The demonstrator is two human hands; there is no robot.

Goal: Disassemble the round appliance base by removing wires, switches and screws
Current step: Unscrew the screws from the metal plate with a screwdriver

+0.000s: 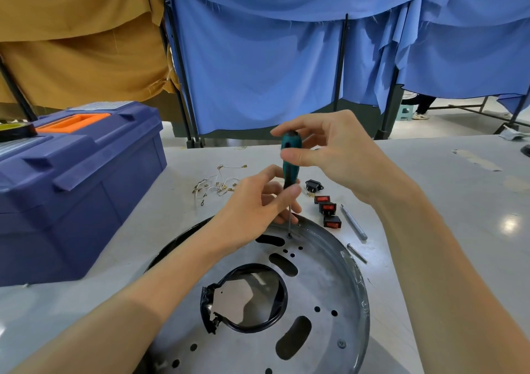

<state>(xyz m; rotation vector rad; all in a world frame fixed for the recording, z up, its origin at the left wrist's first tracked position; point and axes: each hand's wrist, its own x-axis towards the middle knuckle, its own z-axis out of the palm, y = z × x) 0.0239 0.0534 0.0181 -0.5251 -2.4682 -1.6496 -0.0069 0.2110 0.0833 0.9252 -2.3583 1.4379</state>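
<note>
Head view of a disassembly bench. Blue curtains fill the upper centre and right of the frame, and a tan cloth hangs at upper left. A pale grey table spans the lower half. A dark blue toolbox with an orange handle stands closed at the left edge.

The round appliance base, a grey metal disc with slots and small holes, lies flat on the table at lower centre, partly cut off by the bottom edge. A torn black ring lines its central opening.

Both forearms enter from the bottom of the frame and meet above the far rim of the base. The right hand pinches the top of the screwdriver between thumb and fingertips. The left hand curls its fingers round the lower end of the green handle, where the shaft begins. The screwdriver stands upright, its tip set on a point near the far rim of the base.

On the table beyond the base lie, from left to right, loose white wires with metal terminals, a black socket, and three red rocker switches in a row. Two slim metal rods lie just right of the switches. One screw sits in the base at lower right.
</note>
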